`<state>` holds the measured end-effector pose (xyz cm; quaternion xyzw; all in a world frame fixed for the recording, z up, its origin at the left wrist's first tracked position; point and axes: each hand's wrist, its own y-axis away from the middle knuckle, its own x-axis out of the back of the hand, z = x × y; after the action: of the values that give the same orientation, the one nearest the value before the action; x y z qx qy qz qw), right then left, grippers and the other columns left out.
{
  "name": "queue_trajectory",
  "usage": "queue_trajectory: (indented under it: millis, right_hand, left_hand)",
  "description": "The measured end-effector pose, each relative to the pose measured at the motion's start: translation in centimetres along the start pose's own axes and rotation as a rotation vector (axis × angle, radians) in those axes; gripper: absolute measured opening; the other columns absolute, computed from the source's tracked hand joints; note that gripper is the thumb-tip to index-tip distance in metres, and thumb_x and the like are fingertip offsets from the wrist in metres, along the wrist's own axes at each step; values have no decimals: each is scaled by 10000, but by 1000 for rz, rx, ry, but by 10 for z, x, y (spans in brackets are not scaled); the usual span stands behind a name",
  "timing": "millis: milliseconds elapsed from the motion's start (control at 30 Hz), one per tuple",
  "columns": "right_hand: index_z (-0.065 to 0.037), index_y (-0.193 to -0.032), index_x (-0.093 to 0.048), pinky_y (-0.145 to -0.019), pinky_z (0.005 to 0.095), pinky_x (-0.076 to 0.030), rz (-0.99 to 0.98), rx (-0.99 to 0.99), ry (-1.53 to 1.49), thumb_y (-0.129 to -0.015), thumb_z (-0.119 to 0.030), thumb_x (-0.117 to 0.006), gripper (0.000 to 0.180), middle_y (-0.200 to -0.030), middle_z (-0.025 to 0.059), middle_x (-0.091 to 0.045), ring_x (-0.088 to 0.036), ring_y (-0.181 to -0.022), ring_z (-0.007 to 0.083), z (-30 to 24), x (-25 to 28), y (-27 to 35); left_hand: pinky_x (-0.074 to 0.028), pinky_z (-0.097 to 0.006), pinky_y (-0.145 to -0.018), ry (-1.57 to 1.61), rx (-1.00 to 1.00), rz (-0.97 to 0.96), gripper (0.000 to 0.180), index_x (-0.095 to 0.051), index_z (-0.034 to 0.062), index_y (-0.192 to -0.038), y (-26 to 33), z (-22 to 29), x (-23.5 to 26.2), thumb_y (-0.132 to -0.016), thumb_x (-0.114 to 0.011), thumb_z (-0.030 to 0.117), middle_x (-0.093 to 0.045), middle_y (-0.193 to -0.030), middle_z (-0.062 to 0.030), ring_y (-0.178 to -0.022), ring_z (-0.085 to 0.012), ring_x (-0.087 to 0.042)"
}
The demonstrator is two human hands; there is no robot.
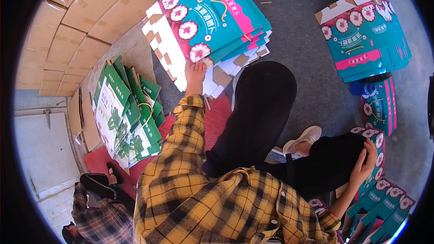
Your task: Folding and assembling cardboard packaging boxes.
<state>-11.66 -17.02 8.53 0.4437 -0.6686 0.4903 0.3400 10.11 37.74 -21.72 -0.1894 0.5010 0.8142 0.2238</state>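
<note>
In front of me lies a stack of flattened teal gift cartons (226, 18) printed with pink-ringed white slices, with white and brown flaps showing along its left and lower edges. A yellow cord handle (218, 11) rests on the top one. My left hand (195, 73) is at the stack's near corner, fingers bent and closed on the top carton's edge. The thumb's underside is hidden. On my bent right knee (334, 158) lies my right hand (365, 160), fingers stretched out, holding nothing, beside a teal carton (379, 158).
Green flat cartons (129, 113) lean at the left, below stacked brown boxes (81, 27). Another teal carton stack (361, 31) lies far right, with a blue roll (361, 88) near it. Open teal cartons (384, 203) stand lower right. Another person (101, 203) sits lower left.
</note>
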Motion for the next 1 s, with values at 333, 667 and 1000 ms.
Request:
queue_trajectory:
  millis: [333,667,1000]
  right_hand:
    - [8,-1028,-613,-1004,400,-368,32,-18,-12,-935,-97,-476,196,-1150,135,-620,-551,-1120,296,7,2,2]
    - [7,-1028,-615,-979,384,-385,76,14,-47,-928,-93,-488,190,-1137,132,-620,-548,-1113,291,22,5,10]
    - [-14,-1185,-565,-1007,387,-364,-180,40,36,-918,-194,-520,325,-1245,159,-549,-494,-1184,321,25,27,-5]
  left_hand:
    - [-480,-436,-927,-188,-229,-366,367,-503,37,-1186,32,56,-70,-922,-574,281,-573,-1124,-137,-1075,-307,-569]
    - [-553,-307,-643,-516,-827,-620,323,-531,-7,-1155,219,28,-141,-881,-625,137,-589,-1035,-98,-853,-187,-614]
    - [-452,-389,-833,-997,-1560,-975,281,-580,-31,-1118,380,-81,-115,-893,-595,135,-617,-1008,-190,-916,-323,-592]
